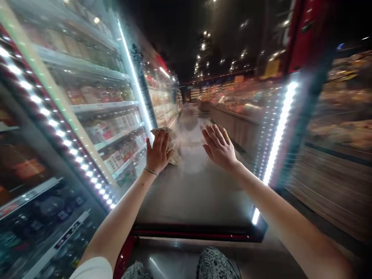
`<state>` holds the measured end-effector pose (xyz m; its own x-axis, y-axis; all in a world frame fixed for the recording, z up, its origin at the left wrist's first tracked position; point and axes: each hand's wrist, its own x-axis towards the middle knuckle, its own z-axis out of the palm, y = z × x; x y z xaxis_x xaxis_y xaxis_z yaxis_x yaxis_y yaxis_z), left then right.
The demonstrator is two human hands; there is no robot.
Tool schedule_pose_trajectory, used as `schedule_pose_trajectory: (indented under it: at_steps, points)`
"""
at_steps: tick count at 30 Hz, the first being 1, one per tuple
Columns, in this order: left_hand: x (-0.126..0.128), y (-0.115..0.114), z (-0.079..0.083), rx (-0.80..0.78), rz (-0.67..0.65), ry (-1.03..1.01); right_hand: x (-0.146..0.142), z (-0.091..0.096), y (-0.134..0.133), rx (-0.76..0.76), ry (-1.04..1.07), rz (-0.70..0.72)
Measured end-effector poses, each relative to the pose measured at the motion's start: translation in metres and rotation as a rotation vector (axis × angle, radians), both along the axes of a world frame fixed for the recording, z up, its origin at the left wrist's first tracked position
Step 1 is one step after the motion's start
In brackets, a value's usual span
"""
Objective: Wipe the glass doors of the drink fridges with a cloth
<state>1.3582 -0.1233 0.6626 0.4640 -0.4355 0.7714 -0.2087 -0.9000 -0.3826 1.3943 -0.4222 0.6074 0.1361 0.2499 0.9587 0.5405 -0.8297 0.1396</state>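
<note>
My left hand (pixel 158 151) presses a crumpled beige cloth (pixel 173 157) against an upright glass pane (pixel 194 197). Part of the cloth sticks out above the fingers and to their right; the rest is hidden under the palm. A thin bracelet circles that wrist. To the right, my right hand (pixel 219 147) is raised at about the same height with its fingers stretched out, flat to the glass as far as I can tell. It holds nothing visible. Along the bottom of the pane runs a dark frame edge (pixel 197 232) with red trim.
Lit shelves of packaged goods (pixel 113 128) stand on the left, with dark bottles (pixel 37 221) lower down. Bright light strips (pixel 280 131) show at both sides. Beyond the glass an aisle stretches away beside a wood-panelled display (pixel 232 124). My patterned trouser legs (pixel 216 265) are below.
</note>
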Motion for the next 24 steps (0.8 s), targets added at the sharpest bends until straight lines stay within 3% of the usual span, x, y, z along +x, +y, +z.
schedule_pose_trajectory:
  at_steps: [3,6,10,13,16,19,22,24]
  points:
    - [-0.008,0.082,-0.011,-0.143,0.132,0.005,-0.003,0.008,0.053,-0.040,-0.044,0.055]
    - [-0.020,0.155,-0.034,-0.261,0.229,0.035,-0.007,0.013,0.107,-0.144,-0.073,0.129]
    - [-0.039,0.234,-0.082,-0.482,0.336,0.074,-0.007,0.022,0.163,-0.284,-0.097,0.245]
    - [-0.049,0.274,-0.124,-0.613,0.400,0.093,-0.005,0.027,0.181,-0.320,-0.104,0.214]
    - [-0.054,0.296,-0.159,-0.681,0.443,0.096,-0.004,0.028,0.182,-0.331,-0.117,0.162]
    - [-0.053,0.295,-0.185,-0.742,0.456,0.080,-0.001,0.027,0.180,-0.335,-0.103,0.166]
    - [-0.045,0.266,-0.208,-0.757,0.409,0.104,0.002,0.027,0.182,-0.343,-0.060,0.184]
    - [-0.036,0.227,-0.224,-0.741,0.348,0.155,0.003,0.027,0.183,-0.348,-0.030,0.204]
